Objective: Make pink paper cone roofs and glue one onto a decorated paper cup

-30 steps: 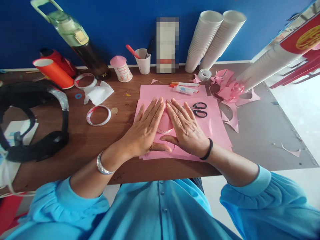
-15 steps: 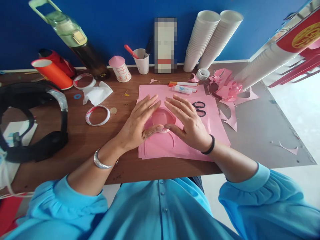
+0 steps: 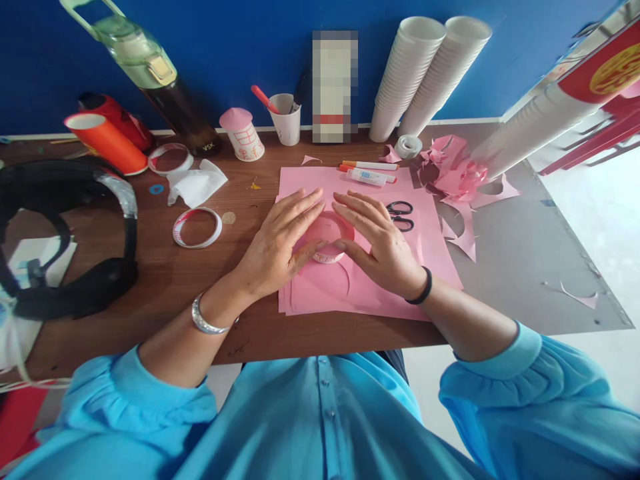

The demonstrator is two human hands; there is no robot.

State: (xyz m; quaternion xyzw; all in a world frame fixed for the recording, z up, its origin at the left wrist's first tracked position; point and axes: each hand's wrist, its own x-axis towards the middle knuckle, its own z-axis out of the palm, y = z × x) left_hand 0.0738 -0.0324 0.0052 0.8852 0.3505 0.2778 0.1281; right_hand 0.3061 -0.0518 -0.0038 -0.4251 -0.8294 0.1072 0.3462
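Note:
On a stack of pink paper sheets [image 3: 380, 293] is a low round thing [image 3: 327, 258], pink in the middle with a white, red-marked edge at the front; its kind is unclear. My left hand [image 3: 285, 240] arches over its left side, fingers outstretched and thumb near the front edge. Mirroring it on the right, my right hand [image 3: 380, 243] is open too, its thumb apart from the other. Whether the fingertips touch it is hard to tell. Behind my right hand lie black-handled scissors [image 3: 401, 217], partly covered. A curved cut line shows in the paper in front.
Markers [image 3: 370, 177] lie at the paper's back edge. Pink scraps [image 3: 457, 170] are heaped to the right. Stacked paper cups [image 3: 407, 77], a decorated cup with a pink cone top [image 3: 243, 137] and a bottle [image 3: 175, 110] stand behind. A white ring [image 3: 197, 228] lies left.
My thumbs have drawn slightly apart and back, so more of the white, red-marked edge shows. The view has shifted a little; both hands otherwise stay in place.

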